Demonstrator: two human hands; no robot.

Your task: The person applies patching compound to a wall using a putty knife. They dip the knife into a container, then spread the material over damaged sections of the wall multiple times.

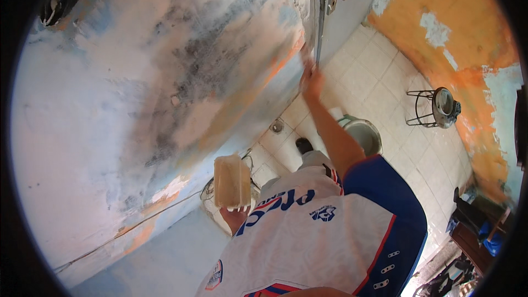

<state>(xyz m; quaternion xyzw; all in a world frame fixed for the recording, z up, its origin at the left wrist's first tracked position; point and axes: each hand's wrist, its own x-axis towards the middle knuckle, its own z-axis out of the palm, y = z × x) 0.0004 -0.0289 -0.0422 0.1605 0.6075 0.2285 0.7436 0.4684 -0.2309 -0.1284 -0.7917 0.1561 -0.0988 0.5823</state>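
My left hand (pixel 235 219) grips the lower end of a beige rectangular plastic tub (pixel 233 182), its fingers curled over the rim. The tub is held near the wall at my left side, its open side partly facing up. My right arm stretches far forward, and my right hand (pixel 312 78) is at the edge of the patchy wall (pixel 209 66), beside the door frame (pixel 320 16). Its fingers look bunched together and slightly blurred. Whatever they hold, if anything, is too small or hidden to make out. White, grey and orange patches cover the wall.
A greenish bucket (pixel 363 135) stands on the tiled floor (pixel 379 69) just right of my forearm. Farther right, a metal stool (pixel 422 109) carries a round container (pixel 443 100). The grey door (pixel 352 14) has a handle. A cable (pixel 137 230) runs along the wall.
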